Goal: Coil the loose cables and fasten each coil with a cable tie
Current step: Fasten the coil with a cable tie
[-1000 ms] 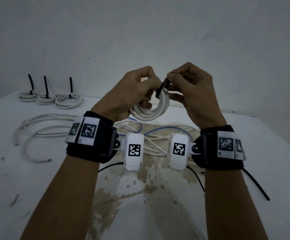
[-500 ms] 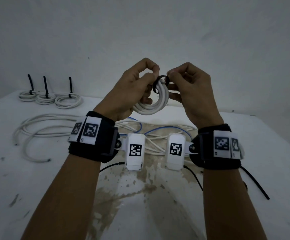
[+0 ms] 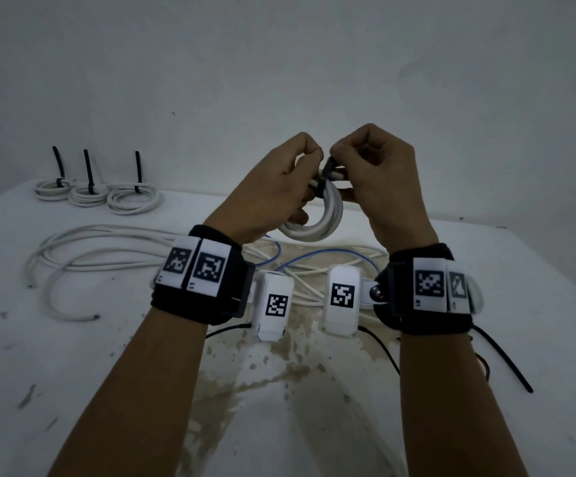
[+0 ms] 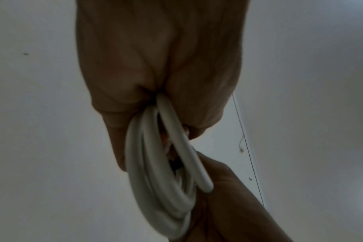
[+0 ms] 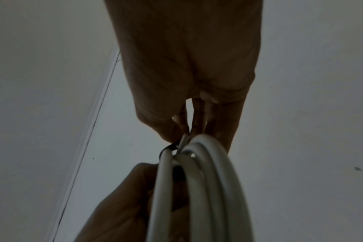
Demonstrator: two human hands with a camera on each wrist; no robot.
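Since half a second ago, the black cable tie (image 3: pixel 327 175) has been drawn from an open loop into a snugger band on the white coil (image 3: pixel 317 220), held above the table (image 3: pixel 73 356). Left hand (image 3: pixel 272 187) grips the coil; right hand (image 3: pixel 379 177) pinches the tie. Cinching appears under way.

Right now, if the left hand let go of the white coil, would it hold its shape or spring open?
Probably spring open: the black tie looks not yet cinched. The white coil holds round loops, suggesting springy, fairly stiff cable. One turn already splays out from the others under the left hand.
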